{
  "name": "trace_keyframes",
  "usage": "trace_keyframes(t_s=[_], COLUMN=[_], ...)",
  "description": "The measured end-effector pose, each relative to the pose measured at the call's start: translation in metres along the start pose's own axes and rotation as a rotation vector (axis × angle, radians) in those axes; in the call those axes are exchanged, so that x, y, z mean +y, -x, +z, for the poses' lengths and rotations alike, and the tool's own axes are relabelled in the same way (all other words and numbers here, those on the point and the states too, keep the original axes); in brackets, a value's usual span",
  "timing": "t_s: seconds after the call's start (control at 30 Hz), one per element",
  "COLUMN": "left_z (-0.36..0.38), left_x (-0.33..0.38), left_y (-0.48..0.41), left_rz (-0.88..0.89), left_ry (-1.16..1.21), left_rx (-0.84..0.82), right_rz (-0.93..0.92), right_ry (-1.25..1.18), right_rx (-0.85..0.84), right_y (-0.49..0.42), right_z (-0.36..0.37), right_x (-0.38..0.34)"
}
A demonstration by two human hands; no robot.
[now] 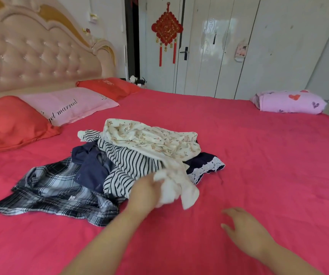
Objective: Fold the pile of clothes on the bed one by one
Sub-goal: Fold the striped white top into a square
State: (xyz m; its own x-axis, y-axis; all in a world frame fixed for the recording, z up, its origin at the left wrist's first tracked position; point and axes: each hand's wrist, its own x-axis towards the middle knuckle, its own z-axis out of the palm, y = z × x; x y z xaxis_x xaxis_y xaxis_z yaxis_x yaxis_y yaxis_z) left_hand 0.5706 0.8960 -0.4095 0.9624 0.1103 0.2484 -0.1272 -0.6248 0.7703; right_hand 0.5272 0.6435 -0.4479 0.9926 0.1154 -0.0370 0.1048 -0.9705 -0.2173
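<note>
Pile of clothes (120, 165) sits mid-bed on the pink sheet (268, 175), approx. centre of view. The left hand (145, 192) reaches in from the near edge, fingers curled round a bunched cream end of the floral garment (145, 135), which lies on top of the heap; motion blur makes it hard to say whether that end is a sleeve or a leg. The right hand (245, 229) is low over bare sheet to the right, fingers relaxed and loosely spread, holding nothing. Under the floral piece: a striped top (131, 161), a navy garment (92, 169), and a plaid shirt (54, 191) sprawled toward the left. A dark lace-trimmed item (205, 165) pokes out on the right. Nothing lies btwn the hands and the pile. At the head of the bed, two red pillows (6, 122) flank a pink pillow (68, 104) below a tufted headboard (30, 52). A lilac heart-print bundle (290, 102) rests at the far right corner. Behind: white wardrobe doors (239, 56) and a red knot ornament (167, 30) hanging on a door.
</note>
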Motion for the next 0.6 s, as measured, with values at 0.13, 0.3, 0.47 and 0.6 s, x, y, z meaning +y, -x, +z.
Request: trace_keyframes(t_s=[0.13,0.3,0.47,0.6], left_z=[-0.065,-0.130,-0.161,-0.171], left_x=[0.055,0.127,0.192,0.236], left_y=[-0.012,0.008,0.032,0.050], left_rz=[-0.006,0.083,0.132,0.190], left_ry=[0.325,0.715,0.886,1.014], left_rx=[0.094,0.021,-0.073,-0.081], right_rz=[0.003,0.023,0.000,-0.120], right_ry=[-0.010,-0.104,-0.395,-0.522], right_rx=[0.028,0.076,0.169,0.259], right_y=[0.012,0.035,0.062,0.091], right_z=[-0.022,-0.061,-0.098,-0.126], right_x=[-0.005,-0.020,-0.033,-0.035])
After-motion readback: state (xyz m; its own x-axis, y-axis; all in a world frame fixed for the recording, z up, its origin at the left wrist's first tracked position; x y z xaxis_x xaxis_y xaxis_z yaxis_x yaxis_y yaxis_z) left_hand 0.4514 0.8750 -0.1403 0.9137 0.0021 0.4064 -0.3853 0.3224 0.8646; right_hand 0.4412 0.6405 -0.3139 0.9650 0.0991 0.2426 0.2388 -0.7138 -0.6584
